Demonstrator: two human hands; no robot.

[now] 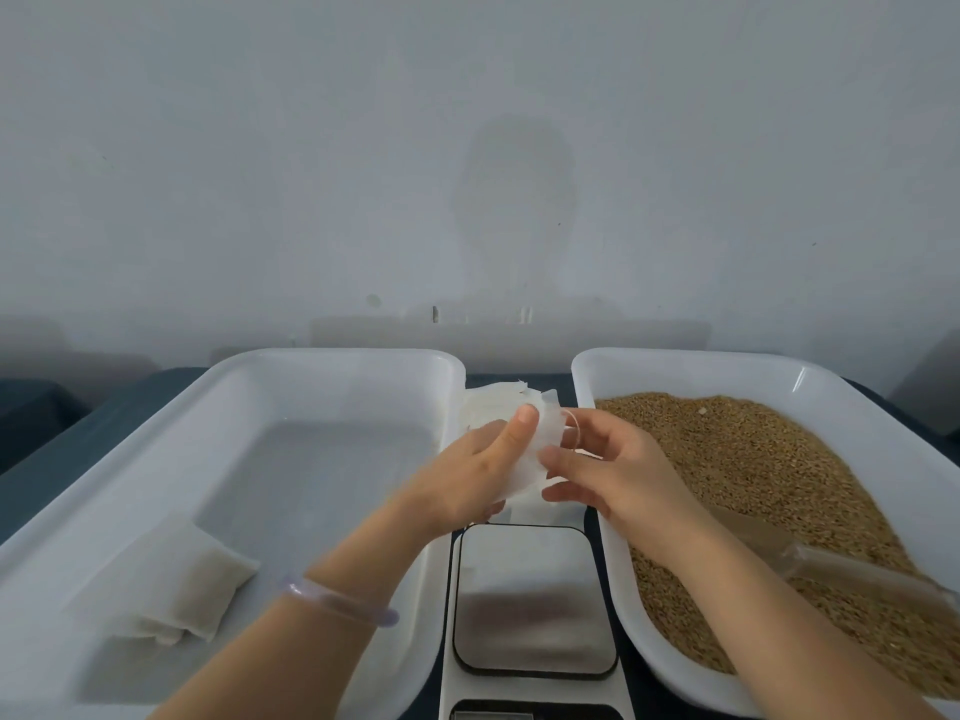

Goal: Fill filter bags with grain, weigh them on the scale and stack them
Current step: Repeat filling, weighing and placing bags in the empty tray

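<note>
Both hands hold one empty white filter bag point(537, 459) above the gap between the two trays. My left hand point(478, 472) grips its left side with the thumb on top. My right hand point(608, 467) pinches its right edge near the drawstring. Behind them lies a pile of empty bags point(485, 405). A filled bag point(189, 589) lies in the near left corner of the left white tray point(332, 366). The right white tray point(675, 366) holds brown grain point(753, 459) and a clear scoop point(841, 569). The scale point(530, 600), with a bare steel plate, sits between the trays, below my hands.
The trays and scale stand on a dark blue table point(62, 459) against a pale wall. The scale's display end point(535, 711) reaches the bottom edge of the view. A pale bracelet point(337, 602) circles my left wrist.
</note>
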